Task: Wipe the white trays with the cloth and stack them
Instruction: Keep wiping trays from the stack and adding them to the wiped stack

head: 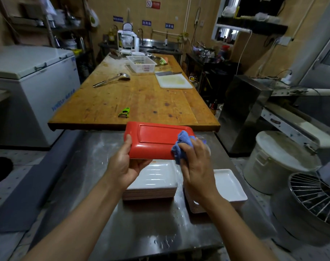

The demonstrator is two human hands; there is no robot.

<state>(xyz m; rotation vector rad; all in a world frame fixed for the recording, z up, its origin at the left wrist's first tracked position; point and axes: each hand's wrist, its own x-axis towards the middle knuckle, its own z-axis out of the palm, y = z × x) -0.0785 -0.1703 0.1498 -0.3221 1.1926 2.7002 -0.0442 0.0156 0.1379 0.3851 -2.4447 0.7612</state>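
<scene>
Your left hand (125, 162) gripped the tray (156, 141) by its near-left edge, red underside up, above the stack (152, 180) on the steel table (141, 223), while your right hand (195, 164), fingers curled, pressed the cloth (181, 146) onto its right end.

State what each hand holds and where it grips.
Left hand grips the tray, red underside up, by its left end. Right hand holds the bunched blue cloth against its right end.
</scene>
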